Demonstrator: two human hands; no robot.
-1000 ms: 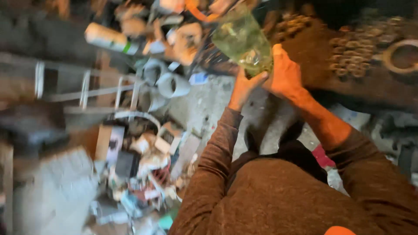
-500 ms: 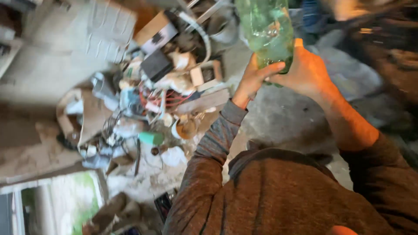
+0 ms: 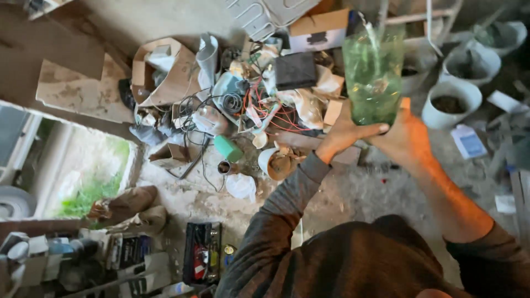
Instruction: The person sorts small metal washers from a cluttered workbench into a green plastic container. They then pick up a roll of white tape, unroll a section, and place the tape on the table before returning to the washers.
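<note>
A clear green plastic bottle (image 3: 374,77), cut open at the top, stands upright above the cluttered floor. My left hand (image 3: 345,135) supports it from below, fingers under its base. My right hand (image 3: 406,138) wraps the lower right side of the bottle. Both arms reach forward from my brown-sleeved body at the bottom of the head view.
A heap of scrap lies on the concrete floor: a torn cardboard box (image 3: 165,74), tangled wires (image 3: 265,107), a black block (image 3: 296,70), a green cup (image 3: 228,148). White pots with soil (image 3: 450,105) stand right. A toolbox (image 3: 201,253) lies near my feet. A bright doorway (image 3: 83,176) opens left.
The view has swung round, so the scrap heap now lies ahead and the doorway shows left. The bottle stays held up in both hands.
</note>
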